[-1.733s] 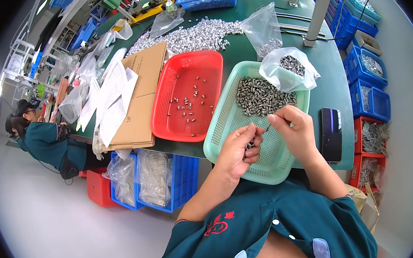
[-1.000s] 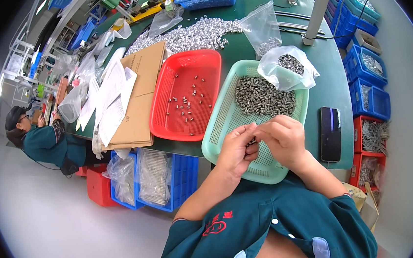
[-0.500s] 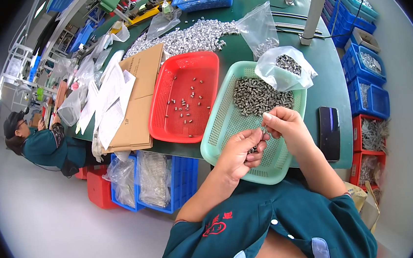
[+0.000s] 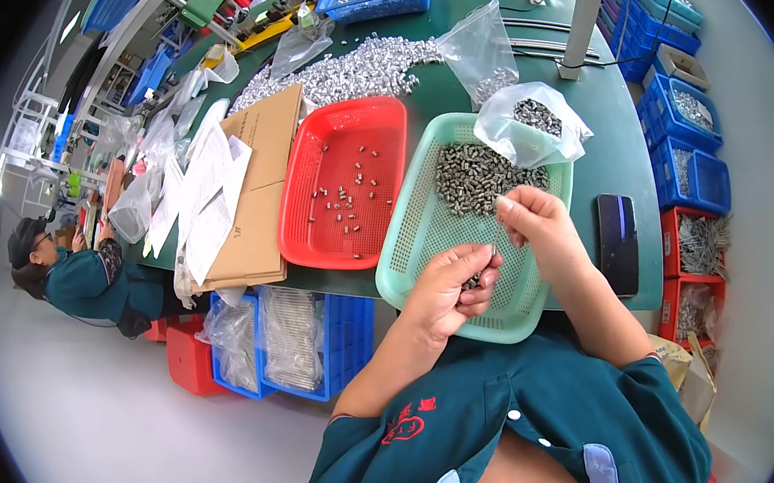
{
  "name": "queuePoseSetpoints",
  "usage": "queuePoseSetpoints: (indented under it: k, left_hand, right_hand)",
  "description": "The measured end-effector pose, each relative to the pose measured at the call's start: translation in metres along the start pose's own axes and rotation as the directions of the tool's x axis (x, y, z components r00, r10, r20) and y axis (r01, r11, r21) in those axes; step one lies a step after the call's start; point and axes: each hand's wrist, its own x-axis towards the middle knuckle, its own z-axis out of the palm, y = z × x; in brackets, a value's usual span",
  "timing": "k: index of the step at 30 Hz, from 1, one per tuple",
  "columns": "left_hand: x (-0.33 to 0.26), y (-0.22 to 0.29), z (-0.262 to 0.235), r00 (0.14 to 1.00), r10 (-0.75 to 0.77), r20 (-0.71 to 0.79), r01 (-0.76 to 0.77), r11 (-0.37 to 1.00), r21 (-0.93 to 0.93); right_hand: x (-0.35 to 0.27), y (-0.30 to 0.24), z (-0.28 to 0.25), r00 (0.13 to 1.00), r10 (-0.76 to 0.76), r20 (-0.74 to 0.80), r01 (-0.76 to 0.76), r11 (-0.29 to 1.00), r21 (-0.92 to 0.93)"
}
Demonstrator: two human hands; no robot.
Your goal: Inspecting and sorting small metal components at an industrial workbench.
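My left hand [image 4: 454, 293] is curled over the near part of a pale green basket [image 4: 390, 273], closed around a few small metal cylinders [image 4: 472, 282] that show between its fingers. Just right of it and slightly farther away, my right hand [image 4: 538, 228] has its thumb and forefinger pressed together; whatever may be in that pinch is too small to make out. A heap of dark metal cylinders [image 4: 473, 177] fills the far part of the green basket. On its far right rim rests an opened clear bag [image 4: 507, 139] with more of these pieces inside.
Left of the green basket stands a red basket [image 4: 313, 239] with scattered cylinders. Flattened cardboard [image 4: 260, 211] and papers lie beyond it. Shiny silver parts [image 4: 344, 70] are heaped behind. A phone [image 4: 617, 244] lies at right, near a metal post [image 4: 585, 26]. A co-worker [image 4: 86, 277] is at far left.
My right hand has drawn slightly up and away from my left, widening the gap between their fingertips. My left hand stays almost in place, still closed.
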Motion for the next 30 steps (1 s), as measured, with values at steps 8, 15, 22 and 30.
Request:
queuePoseSetpoints:
  k: [8,15,22,30]
  left_hand:
    - [0.002,-0.001,-0.004,0.997,0.038,-0.067,-0.040,0.999,-0.019]
    - [0.004,-0.001,-0.001,0.995,0.030,-0.092,-0.036,0.997,-0.068]
    - [0.005,-0.001,0.000,0.996,0.033,-0.088,-0.040,0.996,-0.081]
    - [0.004,-0.001,-0.004,0.992,0.074,-0.104,-0.089,0.985,-0.147]
  right_hand:
    - [-0.002,-0.004,-0.004,0.996,-0.078,-0.043,0.075,0.995,-0.072]
    - [-0.007,0.005,0.003,0.987,-0.152,-0.057,0.146,0.985,-0.091]
    - [-0.013,0.005,0.010,0.934,-0.348,-0.076,0.315,0.906,-0.283]
    - [-0.021,-0.005,0.010,0.753,-0.648,0.117,0.583,0.573,-0.575]
